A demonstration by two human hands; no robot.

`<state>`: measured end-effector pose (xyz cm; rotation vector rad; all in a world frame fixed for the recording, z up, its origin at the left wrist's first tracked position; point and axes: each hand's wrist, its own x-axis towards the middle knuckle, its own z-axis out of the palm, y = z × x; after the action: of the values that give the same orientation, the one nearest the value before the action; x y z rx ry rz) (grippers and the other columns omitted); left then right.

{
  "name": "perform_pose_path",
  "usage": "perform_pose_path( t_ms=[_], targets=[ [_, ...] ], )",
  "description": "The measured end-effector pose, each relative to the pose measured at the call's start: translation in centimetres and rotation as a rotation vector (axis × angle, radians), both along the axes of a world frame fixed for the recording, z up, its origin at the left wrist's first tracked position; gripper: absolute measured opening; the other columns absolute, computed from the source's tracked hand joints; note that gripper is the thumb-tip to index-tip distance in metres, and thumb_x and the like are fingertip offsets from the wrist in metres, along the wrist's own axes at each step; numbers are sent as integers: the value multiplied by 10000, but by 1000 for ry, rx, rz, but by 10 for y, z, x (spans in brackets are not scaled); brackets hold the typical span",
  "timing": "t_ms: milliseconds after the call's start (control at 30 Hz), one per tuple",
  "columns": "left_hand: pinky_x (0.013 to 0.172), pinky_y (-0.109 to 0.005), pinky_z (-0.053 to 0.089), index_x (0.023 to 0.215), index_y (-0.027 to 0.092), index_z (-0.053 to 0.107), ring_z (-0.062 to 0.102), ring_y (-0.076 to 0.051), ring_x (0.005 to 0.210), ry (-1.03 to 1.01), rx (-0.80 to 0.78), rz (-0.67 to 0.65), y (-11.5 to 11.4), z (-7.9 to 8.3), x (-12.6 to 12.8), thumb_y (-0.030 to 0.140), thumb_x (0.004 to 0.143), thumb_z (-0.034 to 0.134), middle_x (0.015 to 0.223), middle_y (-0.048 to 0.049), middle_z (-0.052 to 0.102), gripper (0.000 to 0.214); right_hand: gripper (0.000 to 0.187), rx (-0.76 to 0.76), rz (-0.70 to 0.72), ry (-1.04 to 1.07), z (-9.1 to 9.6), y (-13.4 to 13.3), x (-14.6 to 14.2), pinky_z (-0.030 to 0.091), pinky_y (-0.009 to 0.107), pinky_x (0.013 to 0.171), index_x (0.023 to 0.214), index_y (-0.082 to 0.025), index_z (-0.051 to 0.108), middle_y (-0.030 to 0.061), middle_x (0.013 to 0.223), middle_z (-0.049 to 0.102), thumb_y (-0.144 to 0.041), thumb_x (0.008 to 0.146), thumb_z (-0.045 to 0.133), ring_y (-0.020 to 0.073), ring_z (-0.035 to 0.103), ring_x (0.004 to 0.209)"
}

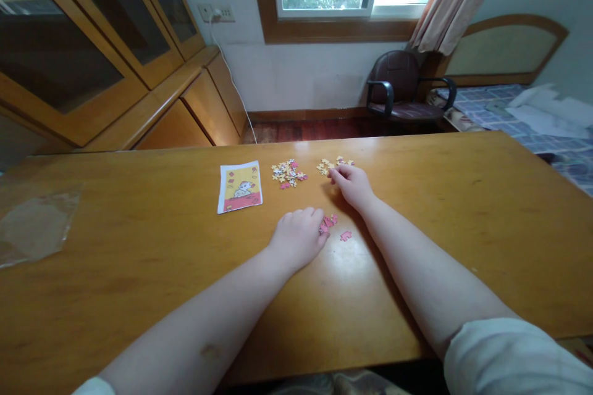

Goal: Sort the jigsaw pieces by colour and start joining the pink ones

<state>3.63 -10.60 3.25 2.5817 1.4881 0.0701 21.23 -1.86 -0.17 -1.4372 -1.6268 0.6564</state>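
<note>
My left hand (pixel 299 236) rests on the table with its fingers curled, thumb and forefinger around the near side of a small pile of pink puzzle pieces (pixel 330 221). Just right of that pile lies a single pink piece (pixel 345 236). Farther off, my right hand (pixel 353 185) is closed in a pinch at the edge of a group of yellow puzzle pieces (pixel 323 166), partly covering them; what sits between its fingertips is too small to make out. A mixed heap of yellow, white and pink pieces (pixel 288 173) lies to the left of my right hand.
A picture card (pixel 241 187) with a white animal on yellow and pink lies left of the heap. A clear plastic bag (pixel 37 225) is at the table's (pixel 463 197) left end. Beyond stand glass-door cabinets (pixel 139 68), an office chair (pixel 401 89) and a bed (pixel 523 111).
</note>
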Motion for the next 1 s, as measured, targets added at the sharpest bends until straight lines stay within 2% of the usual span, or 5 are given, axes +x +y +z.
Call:
perform_pose_path(
  t_ms=[400,600,800,1000],
  targets=[
    [668,-344,446,875,211,591,626,-242,790,5,-7,-37,3,-1,-2,334,855,471,870,-75,656,173,316,-11,-8,14,0,0,1,379,257,614,687,-183,657,5,617,635,-423,835,514,141,536,603],
    [691,-337,451,888,213,586,633,-235,798,1,-64,0,3,-1,-1,338,856,463,847,-71,660,177,322,-13,-15,1,-2,1,1,370,256,590,695,-182,666,-2,603,620,-430,833,513,132,516,576],
    [670,-320,445,866,220,585,635,-232,769,-102,-63,0,6,-1,-3,352,836,505,821,-58,668,157,322,-25,-10,22,-2,0,0,374,255,583,698,-184,662,2,609,624,-437,830,514,131,511,563],
    [642,-302,433,944,231,575,641,-227,776,-109,-4,111,20,-6,-12,349,855,481,846,-43,680,175,315,-31,-11,45,-3,1,1,381,252,585,702,-185,665,4,608,627,-434,823,515,134,518,567]
  ],
)
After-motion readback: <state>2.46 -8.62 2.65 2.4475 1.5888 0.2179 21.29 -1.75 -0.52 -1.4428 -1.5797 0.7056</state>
